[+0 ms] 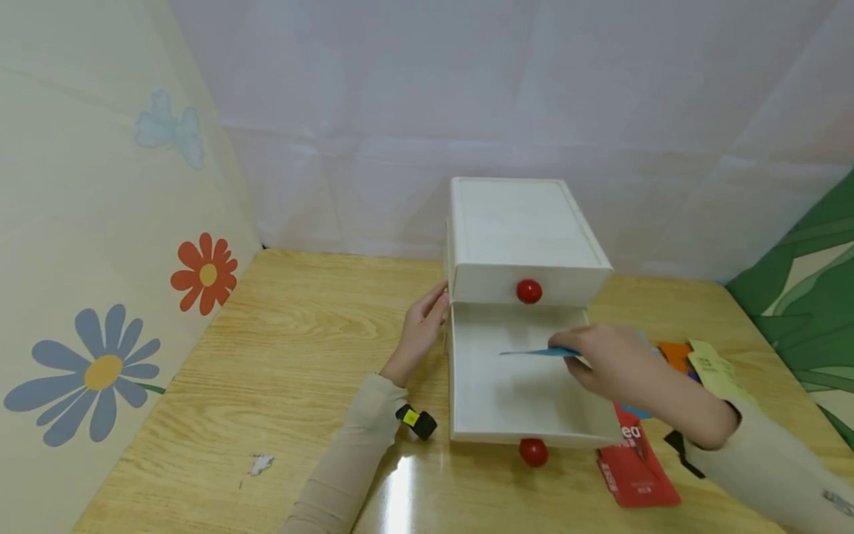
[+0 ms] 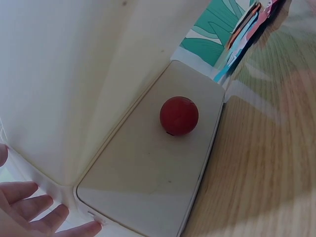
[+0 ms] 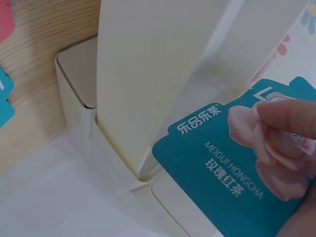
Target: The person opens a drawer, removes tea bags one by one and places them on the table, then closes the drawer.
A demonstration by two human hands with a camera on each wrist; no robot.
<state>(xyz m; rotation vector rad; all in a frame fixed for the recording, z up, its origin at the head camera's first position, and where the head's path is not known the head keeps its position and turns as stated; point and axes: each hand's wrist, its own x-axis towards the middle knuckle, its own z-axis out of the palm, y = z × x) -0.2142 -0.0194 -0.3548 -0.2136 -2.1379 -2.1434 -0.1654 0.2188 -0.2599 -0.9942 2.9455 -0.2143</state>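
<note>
A white two-drawer cabinet (image 1: pixel 527 222) stands on the table, its lower drawer (image 1: pixel 507 400) pulled out and its upper one closed. Each drawer front bears a red knob (image 1: pixel 529 291). My left hand (image 1: pixel 422 326) touches the cabinet's left side with extended fingers, near the junction of the drawers; its fingers (image 2: pixel 34 207) show at the edge in the left wrist view. Above the open drawer, my right hand (image 1: pixel 610 367) pinches a flat teal tea card (image 3: pixel 222 173) printed with a pink rose and Chinese writing. Only the card's thin edge shows in the head view.
A red card (image 1: pixel 640 475) lies right of the drawer. Further right are an orange card (image 1: pixel 675 354) and a yellow-green card (image 1: pixel 717 371), partly behind my right arm. A small silvery scrap (image 1: pixel 261 464) lies at the left. Printed walls border the wooden table (image 1: pixel 320 319).
</note>
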